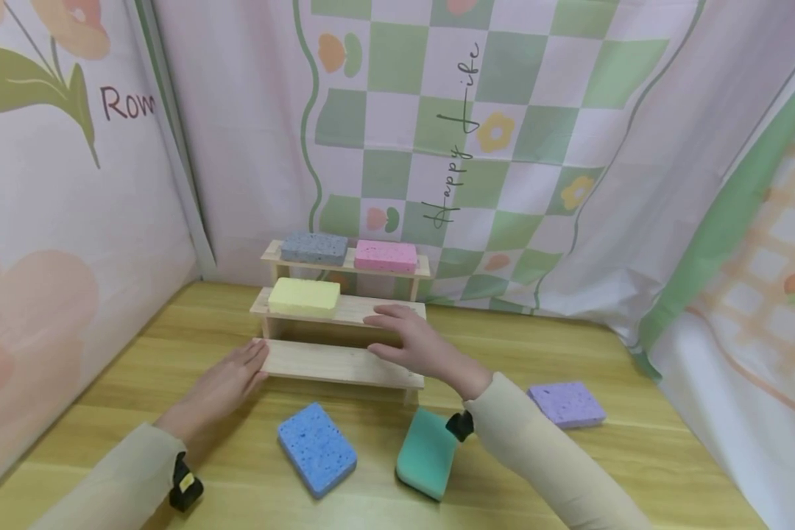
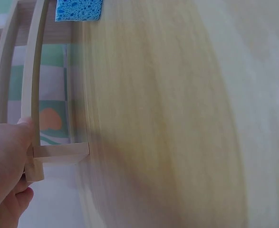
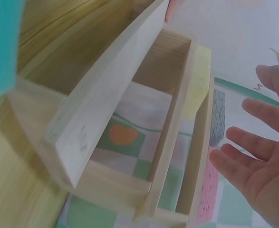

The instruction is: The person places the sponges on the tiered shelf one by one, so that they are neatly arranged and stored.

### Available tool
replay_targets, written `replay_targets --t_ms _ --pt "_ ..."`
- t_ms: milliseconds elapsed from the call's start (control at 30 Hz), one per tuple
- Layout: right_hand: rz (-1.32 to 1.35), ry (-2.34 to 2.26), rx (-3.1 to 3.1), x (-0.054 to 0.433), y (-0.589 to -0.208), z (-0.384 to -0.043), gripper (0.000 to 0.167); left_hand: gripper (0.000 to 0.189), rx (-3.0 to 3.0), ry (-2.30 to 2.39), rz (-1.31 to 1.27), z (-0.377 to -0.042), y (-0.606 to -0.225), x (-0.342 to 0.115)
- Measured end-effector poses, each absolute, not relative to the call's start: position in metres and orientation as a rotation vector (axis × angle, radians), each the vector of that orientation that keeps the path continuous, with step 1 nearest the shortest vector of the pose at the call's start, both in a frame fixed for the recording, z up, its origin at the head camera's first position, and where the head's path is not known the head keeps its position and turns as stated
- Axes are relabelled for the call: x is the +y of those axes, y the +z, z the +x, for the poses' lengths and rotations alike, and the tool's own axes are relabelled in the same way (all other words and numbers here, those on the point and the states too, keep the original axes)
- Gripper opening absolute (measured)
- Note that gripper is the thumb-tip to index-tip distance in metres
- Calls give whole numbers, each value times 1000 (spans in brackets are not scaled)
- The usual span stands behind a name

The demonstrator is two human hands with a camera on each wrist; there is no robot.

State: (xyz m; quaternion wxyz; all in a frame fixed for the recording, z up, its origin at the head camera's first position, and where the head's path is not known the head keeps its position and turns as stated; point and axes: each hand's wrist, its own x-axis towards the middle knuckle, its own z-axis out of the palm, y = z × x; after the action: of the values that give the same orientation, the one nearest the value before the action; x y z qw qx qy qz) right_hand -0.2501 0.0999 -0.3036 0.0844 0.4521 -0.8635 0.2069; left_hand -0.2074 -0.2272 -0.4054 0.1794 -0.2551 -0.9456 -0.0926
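Person's L hand [image 1: 218, 386] has fingers pressed together & pinches, w/ the thumb, the L end of the bottom tier of a 3-tier wooden rack [image 1: 344, 364]; in L wrist view the board's corner sits btwn the digits. R hand [image 1: 414, 342] has fingers spread & slightly bent, thumb held apart; it hangs over the rack's R half, lined up w/ mid. & bottom tiers in head view, & R wrist view shows its fingertips apart from the boards.

Both arms: cream sleeves [image 1: 536, 449], each w/ a black wrist unit [image 1: 460, 425] at the cuff.

On the rack's mid. tier, L half: yellow sponge [image 1: 304, 297]. On its top tier: grey sponge [image 1: 314, 249] at L, pink sponge [image 1: 386, 255] at R, small gap btwn.

In front of the rack, a bit L of its ctr: blue sponge [image 1: 316, 449], lying flat & turned at an angle. In front of the rack's R end: teal sponge [image 1: 427, 453], R edge partly behind the R wrist unit. Well to the rack's R, beyond the R sleeve: purple sponge [image 1: 567, 404].

Rack stands upright on a wood-grain table [image 1: 536, 338]. Behind it, a green/white checked curtain [image 1: 397, 59] w/ "Happy Life" lettering; L of it, a white floral curtain [image 1: 40, 191].
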Motion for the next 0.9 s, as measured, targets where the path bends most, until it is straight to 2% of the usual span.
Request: replay_targets --t_ms 900 --pt "1121 693 -2592 173 -283 -238 49 45 -2668 -265 -728 -208 -407 -228"
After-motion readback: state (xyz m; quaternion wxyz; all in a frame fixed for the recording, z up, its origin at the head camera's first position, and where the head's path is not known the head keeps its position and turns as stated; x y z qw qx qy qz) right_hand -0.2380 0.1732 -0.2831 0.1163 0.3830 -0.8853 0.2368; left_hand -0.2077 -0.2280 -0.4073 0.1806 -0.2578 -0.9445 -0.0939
